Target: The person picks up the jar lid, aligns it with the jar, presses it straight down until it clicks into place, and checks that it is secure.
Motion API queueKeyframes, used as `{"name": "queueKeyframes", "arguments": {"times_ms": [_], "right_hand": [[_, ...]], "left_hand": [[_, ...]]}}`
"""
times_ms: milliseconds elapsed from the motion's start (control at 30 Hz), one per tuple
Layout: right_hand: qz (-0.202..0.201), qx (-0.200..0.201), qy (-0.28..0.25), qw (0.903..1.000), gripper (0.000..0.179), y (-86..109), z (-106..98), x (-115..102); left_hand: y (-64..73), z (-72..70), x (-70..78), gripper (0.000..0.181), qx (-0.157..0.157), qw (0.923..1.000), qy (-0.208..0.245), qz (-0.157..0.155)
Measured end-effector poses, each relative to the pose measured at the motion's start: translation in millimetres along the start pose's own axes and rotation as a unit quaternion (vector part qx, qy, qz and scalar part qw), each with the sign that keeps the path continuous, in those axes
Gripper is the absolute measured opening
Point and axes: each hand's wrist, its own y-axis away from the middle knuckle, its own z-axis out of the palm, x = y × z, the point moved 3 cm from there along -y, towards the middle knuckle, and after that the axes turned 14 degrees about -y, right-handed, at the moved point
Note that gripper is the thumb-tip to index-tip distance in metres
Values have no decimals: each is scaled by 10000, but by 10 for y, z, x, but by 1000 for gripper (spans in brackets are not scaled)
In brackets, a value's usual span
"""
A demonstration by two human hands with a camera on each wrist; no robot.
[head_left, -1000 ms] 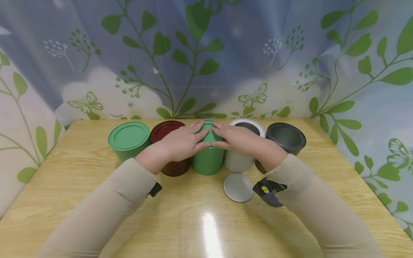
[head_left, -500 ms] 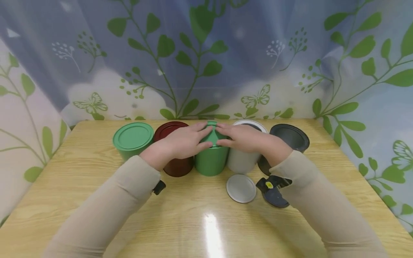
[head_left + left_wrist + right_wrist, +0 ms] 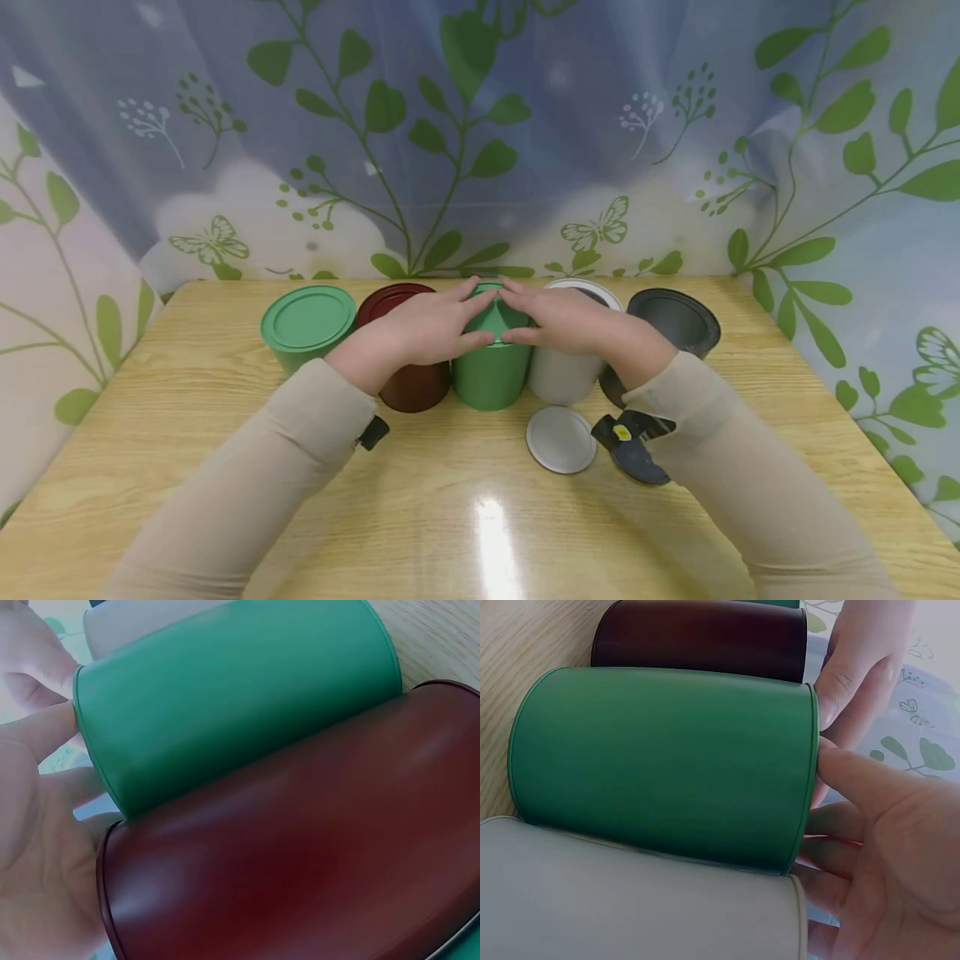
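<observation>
A green can (image 3: 491, 379) with its lid on stands in the middle of a row. Over its left half my left hand (image 3: 429, 327) lies with straight, spread fingers, the thumb at the near rim. My right hand (image 3: 564, 321) mirrors it from the right, thumb tip close to the other thumb. Both wrist views show the fingertips at the can's top edge and neither hand wrapped round it. Beneath the left palm is a dark red can (image 3: 285, 862), its lid partly covered. An open white can (image 3: 645, 915) stands below the right hand.
Another lidded green can (image 3: 309, 321) ends the row at the left, an open black can (image 3: 675, 318) at the right. A grey lid (image 3: 561, 440) and a dark lid (image 3: 639, 463), partly behind the right wrist strap, lie on the wooden table (image 3: 420, 517). A leaf-patterned curtain (image 3: 495, 225) hangs behind.
The head view has shifted a little, so everything sits slightly further right. Both hands stay over the middle green can, their fingers now a little more raised at the far rim.
</observation>
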Motion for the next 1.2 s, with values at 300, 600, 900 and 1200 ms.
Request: {"name": "queueKeyframes", "arguments": {"times_ms": [300, 600, 900, 1200], "right_hand": [[25, -3, 47, 10000, 68, -27, -1, -15], [-137, -57, 335, 9993, 64, -18, 32, 6], [-72, -123, 508, 9986, 64, -29, 16, -10], [32, -151, 556, 9983, 63, -35, -12, -13]], "left_hand": [[4, -2, 15, 68, -95, 9999, 27, -118], [-37, 54, 68, 77, 82, 9992, -386, -118], [-38, 37, 72, 79, 74, 9985, -489, -219], [-45, 36, 96, 79, 219, 9976, -608, -263]]}}
